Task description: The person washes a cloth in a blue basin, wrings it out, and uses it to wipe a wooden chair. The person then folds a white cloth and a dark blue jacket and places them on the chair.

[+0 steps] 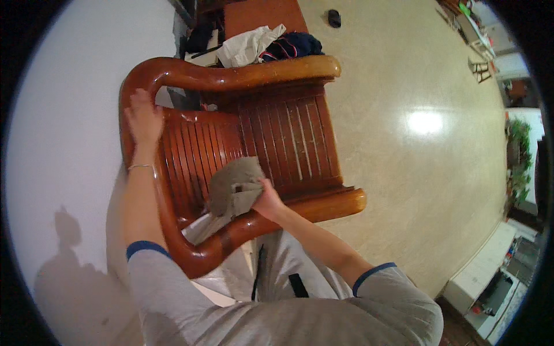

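Note:
A glossy reddish-brown wooden armchair (pixel 294 134) with a slatted seat and backrest stands before me. My left hand (pixel 146 121), slightly blurred, lies over the thick top rail (pixel 128 142) of the backrest, near its far corner, and holds nothing. A grey-brown cloth (pixel 229 186) is gripped in my right hand (pixel 269 202) above the near armrest (pixel 320 207). The cloth spreads over the lower backrest and hides some slats; whether its underside touches the wood cannot be told.
A white cloth (pixel 249 45) and a dark navy cloth (pixel 294 45) lie just beyond the far armrest. On the left rises a pale wall (pixel 65 108). Pale floor (pixel 389 173) extends to the right, with a dark slipper-like object (pixel 334 18) and a small stool (pixel 480 70).

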Action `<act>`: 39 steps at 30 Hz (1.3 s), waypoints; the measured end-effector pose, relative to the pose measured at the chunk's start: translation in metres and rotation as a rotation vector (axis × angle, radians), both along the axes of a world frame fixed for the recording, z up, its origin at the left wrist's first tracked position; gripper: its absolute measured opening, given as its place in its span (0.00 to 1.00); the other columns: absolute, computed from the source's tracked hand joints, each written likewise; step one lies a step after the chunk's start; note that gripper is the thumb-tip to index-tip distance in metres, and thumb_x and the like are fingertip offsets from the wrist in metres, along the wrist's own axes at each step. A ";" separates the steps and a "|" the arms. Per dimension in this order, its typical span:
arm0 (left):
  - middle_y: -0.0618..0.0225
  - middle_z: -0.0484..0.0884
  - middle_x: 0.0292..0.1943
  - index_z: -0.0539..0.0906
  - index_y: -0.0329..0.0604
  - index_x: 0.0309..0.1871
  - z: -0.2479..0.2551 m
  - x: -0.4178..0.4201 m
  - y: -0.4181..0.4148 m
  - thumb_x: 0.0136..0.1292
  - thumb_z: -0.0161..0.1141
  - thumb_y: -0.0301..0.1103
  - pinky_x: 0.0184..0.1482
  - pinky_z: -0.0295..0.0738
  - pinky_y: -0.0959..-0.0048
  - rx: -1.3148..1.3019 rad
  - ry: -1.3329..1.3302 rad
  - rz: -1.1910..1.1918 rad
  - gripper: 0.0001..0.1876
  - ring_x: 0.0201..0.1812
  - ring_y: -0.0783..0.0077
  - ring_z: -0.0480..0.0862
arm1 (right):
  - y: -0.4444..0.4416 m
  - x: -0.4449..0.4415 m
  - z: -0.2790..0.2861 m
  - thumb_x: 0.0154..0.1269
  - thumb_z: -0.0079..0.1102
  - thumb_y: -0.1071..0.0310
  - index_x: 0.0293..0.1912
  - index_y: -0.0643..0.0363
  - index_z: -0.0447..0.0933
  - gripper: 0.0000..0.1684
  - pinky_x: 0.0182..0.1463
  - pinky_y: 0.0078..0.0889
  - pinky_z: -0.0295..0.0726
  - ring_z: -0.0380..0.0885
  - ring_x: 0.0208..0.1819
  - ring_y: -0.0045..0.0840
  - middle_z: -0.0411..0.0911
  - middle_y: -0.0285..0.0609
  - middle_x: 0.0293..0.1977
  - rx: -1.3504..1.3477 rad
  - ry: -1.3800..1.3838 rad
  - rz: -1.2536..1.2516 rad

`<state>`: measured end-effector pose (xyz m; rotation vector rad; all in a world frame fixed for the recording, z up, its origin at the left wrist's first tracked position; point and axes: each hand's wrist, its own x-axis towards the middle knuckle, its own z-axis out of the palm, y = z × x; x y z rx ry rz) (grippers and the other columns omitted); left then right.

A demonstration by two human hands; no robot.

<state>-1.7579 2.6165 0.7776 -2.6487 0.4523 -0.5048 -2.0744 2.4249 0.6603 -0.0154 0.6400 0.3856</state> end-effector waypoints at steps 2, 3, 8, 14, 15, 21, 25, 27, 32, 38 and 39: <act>0.48 0.68 0.63 0.66 0.34 0.65 -0.020 -0.068 -0.037 0.62 0.54 0.36 0.65 0.60 0.51 -0.387 0.513 0.024 0.28 0.58 0.47 0.73 | -0.038 -0.040 0.027 0.68 0.44 0.48 0.63 0.54 0.62 0.31 0.68 0.46 0.59 0.63 0.64 0.37 0.66 0.43 0.62 -0.123 -0.005 -0.063; 0.48 0.68 0.63 0.66 0.34 0.64 -0.027 -0.117 -0.056 0.62 0.54 0.36 0.65 0.59 0.52 -0.351 0.513 -0.051 0.28 0.61 0.47 0.70 | -0.057 -0.055 0.054 0.67 0.44 0.47 0.63 0.54 0.62 0.31 0.68 0.49 0.60 0.63 0.64 0.38 0.66 0.44 0.61 -0.257 -0.008 -0.070; 0.55 0.58 0.71 0.63 0.42 0.68 -0.098 -0.323 -0.147 0.70 0.47 0.43 0.69 0.55 0.53 -0.750 1.034 -0.184 0.27 0.71 0.52 0.58 | -0.173 -0.143 0.096 0.68 0.41 0.47 0.62 0.54 0.65 0.30 0.67 0.51 0.61 0.65 0.63 0.38 0.68 0.42 0.61 -0.335 -0.111 -0.303; 0.58 0.59 0.71 0.62 0.42 0.69 -0.015 -0.396 -0.273 0.72 0.46 0.45 0.70 0.54 0.65 -1.481 1.129 -0.287 0.27 0.72 0.59 0.58 | -0.294 -0.206 0.150 0.69 0.38 0.47 0.63 0.53 0.64 0.31 0.67 0.47 0.61 0.64 0.63 0.38 0.67 0.41 0.62 -0.481 -0.306 -0.335; 0.58 0.60 0.70 0.62 0.43 0.69 -0.010 -0.403 -0.299 0.72 0.47 0.44 0.70 0.54 0.67 -1.556 1.150 -0.299 0.26 0.71 0.60 0.59 | -0.314 -0.213 0.150 0.69 0.37 0.46 0.64 0.54 0.64 0.31 0.67 0.46 0.61 0.64 0.63 0.38 0.66 0.42 0.63 -0.458 -0.346 -0.353; 0.55 0.56 0.72 0.63 0.47 0.69 0.076 -0.491 -0.472 0.66 0.57 0.40 0.69 0.55 0.62 -1.563 0.963 -0.589 0.29 0.70 0.54 0.59 | -0.436 -0.258 0.185 0.68 0.39 0.44 0.64 0.54 0.63 0.33 0.65 0.49 0.64 0.64 0.63 0.40 0.66 0.44 0.63 -0.502 -0.371 -0.458; 0.56 0.48 0.74 0.64 0.55 0.70 0.099 -0.553 -0.539 0.63 0.59 0.41 0.69 0.54 0.55 -1.270 0.570 -0.607 0.31 0.72 0.47 0.55 | -0.501 -0.292 0.186 0.67 0.42 0.41 0.63 0.54 0.65 0.34 0.64 0.49 0.66 0.66 0.61 0.40 0.67 0.44 0.62 -0.528 -0.264 -0.496; 0.57 0.46 0.74 0.64 0.58 0.70 0.101 -0.572 -0.553 0.62 0.59 0.42 0.69 0.53 0.52 -0.941 0.486 -0.639 0.31 0.72 0.45 0.52 | -0.526 -0.293 0.162 0.66 0.43 0.40 0.63 0.54 0.64 0.36 0.63 0.49 0.67 0.66 0.61 0.41 0.67 0.45 0.61 -0.416 -0.353 -0.515; 0.64 0.52 0.74 0.68 0.61 0.67 0.062 -0.585 -0.553 0.64 0.56 0.39 0.67 0.61 0.51 -0.928 0.596 -0.633 0.27 0.72 0.46 0.53 | -0.508 -0.259 0.165 0.63 0.52 0.43 0.62 0.56 0.65 0.35 0.62 0.47 0.69 0.68 0.59 0.41 0.69 0.47 0.57 -0.376 -0.225 -0.287; 0.67 0.62 0.70 0.74 0.56 0.62 0.023 -0.575 -0.550 0.64 0.55 0.33 0.64 0.65 0.56 -1.134 0.637 -0.354 0.22 0.70 0.52 0.60 | -0.532 -0.212 0.103 0.66 0.50 0.50 0.60 0.59 0.66 0.30 0.62 0.45 0.70 0.70 0.57 0.42 0.71 0.47 0.57 -0.243 -0.326 0.061; 0.66 0.63 0.69 0.75 0.56 0.62 0.020 -0.568 -0.550 0.64 0.54 0.33 0.63 0.66 0.56 -1.193 0.672 -0.306 0.21 0.69 0.52 0.61 | -0.535 -0.201 0.109 0.67 0.49 0.51 0.60 0.59 0.66 0.29 0.62 0.45 0.70 0.71 0.57 0.42 0.71 0.47 0.57 -0.254 -0.313 0.127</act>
